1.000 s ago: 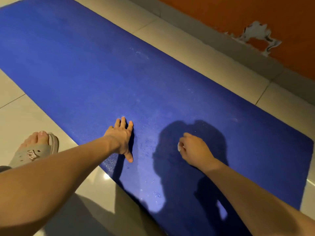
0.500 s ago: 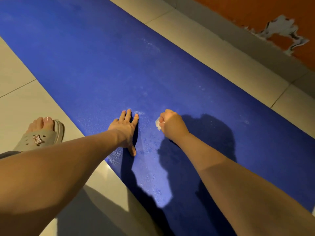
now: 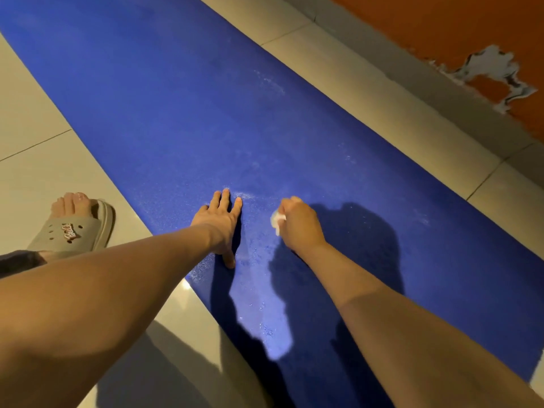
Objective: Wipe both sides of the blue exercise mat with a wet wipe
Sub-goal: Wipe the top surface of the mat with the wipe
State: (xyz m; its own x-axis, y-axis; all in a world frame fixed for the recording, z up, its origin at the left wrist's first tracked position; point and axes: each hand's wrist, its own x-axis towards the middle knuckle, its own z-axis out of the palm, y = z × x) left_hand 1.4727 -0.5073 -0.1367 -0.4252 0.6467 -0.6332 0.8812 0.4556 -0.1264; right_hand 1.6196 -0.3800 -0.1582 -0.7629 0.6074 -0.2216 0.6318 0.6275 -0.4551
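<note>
The blue exercise mat [image 3: 176,98] lay flat on the tiled floor [image 3: 35,172], running diagonally beside the orange wall [image 3: 412,19], with one side up. The left hand [image 3: 219,228] rested on the mat near its left edge, fingers straight and spread, holding nothing and only pressing the mat down. The right hand [image 3: 300,226] was curled into a fist around a crumpled white wet wipe [image 3: 276,220], of which only a small part showed at the thumb side, and it pressed the wipe onto the mat. One second earlier this hand had been further to the right, inside the shadow; it had since travelled across the mat toward the left hand, and in the last half second it had hardly moved, so the stroke seemed to be at its turning point. Small shiny drops [image 3: 259,293] lay on the mat near the arms, probably moisture from the wipe. I judged that the task was at an early stage: much of this side looked untouched, and the other side was not yet turned up. A foot in a beige slipper [image 3: 73,231] stood on the floor just beside the mat.
</note>
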